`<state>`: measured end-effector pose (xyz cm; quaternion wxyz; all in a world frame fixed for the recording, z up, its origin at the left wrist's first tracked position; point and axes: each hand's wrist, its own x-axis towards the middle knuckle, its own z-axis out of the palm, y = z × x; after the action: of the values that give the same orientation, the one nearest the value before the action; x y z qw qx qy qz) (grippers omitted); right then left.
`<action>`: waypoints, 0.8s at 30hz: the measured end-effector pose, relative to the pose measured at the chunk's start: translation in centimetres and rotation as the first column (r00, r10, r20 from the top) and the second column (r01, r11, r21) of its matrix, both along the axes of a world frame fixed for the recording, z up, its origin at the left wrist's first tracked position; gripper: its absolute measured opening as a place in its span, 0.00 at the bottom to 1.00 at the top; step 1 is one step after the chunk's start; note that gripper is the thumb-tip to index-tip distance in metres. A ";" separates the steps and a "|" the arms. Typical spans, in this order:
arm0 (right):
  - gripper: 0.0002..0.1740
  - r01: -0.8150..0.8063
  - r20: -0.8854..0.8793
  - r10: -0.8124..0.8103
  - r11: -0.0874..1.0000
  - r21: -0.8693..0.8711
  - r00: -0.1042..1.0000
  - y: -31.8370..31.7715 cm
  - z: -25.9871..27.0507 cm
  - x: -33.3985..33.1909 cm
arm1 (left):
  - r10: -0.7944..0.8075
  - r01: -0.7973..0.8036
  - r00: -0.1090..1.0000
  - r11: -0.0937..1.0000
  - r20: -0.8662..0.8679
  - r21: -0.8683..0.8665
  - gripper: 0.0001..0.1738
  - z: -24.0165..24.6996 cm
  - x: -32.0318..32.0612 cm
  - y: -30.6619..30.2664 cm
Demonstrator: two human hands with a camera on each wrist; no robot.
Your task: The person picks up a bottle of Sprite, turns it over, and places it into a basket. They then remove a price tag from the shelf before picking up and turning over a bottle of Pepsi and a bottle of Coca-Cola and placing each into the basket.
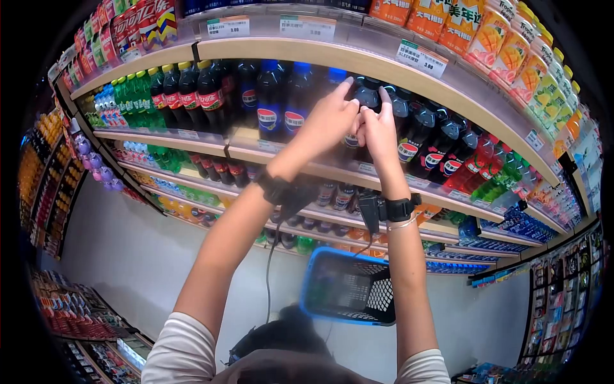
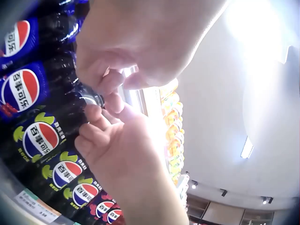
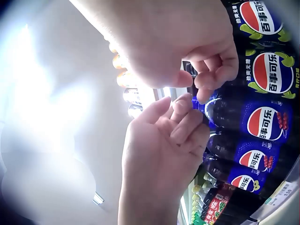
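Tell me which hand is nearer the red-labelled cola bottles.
Left. In the head view, the left hand is right of the red-labelled cola bottles; the right hand is farther right.

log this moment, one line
left hand, right hand: close together | at: cola bottle | grip: unclear | bottle: on shelf | basket: below

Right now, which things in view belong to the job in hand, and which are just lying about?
Seemingly part of it:
left hand
right hand
dark cola bottle, its top between the hands

Just around it:
blue-capped cola bottles
red-labelled cola bottles
orange drinks above
blue basket below, untouched by either hand
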<state>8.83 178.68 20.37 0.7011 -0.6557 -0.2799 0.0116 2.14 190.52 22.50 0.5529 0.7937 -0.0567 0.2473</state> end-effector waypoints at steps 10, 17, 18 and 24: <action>0.36 0.130 0.197 -0.097 0.978 -0.161 0.976 -2.4 -1.3 -1.3 | -0.057 0.057 0.998 0.998 0.000 -0.022 0.31 -0.6 2.4 -0.9; 0.40 0.200 0.349 -0.134 0.967 -0.160 0.928 -4.1 -4.2 -4.7 | 0.267 -0.284 0.950 0.955 0.165 0.088 0.21 -2.5 -1.6 -4.2; 0.41 0.169 0.300 -0.105 0.966 -0.195 0.948 -4.5 -4.3 -5.3 | 0.248 -0.266 0.947 0.962 0.204 0.064 0.21 -2.9 -2.1 -4.4; 0.48 0.319 0.632 -0.230 0.947 -0.029 0.740 -7.3 -5.2 -9.0 | 0.177 -0.140 0.922 0.982 0.345 -0.131 0.25 -2.3 -10.1 -6.7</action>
<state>-0.20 171.42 15.18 0.5174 -0.7028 -0.3934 -0.2893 -7.91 183.81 20.21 0.5521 0.7083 -0.0782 0.4329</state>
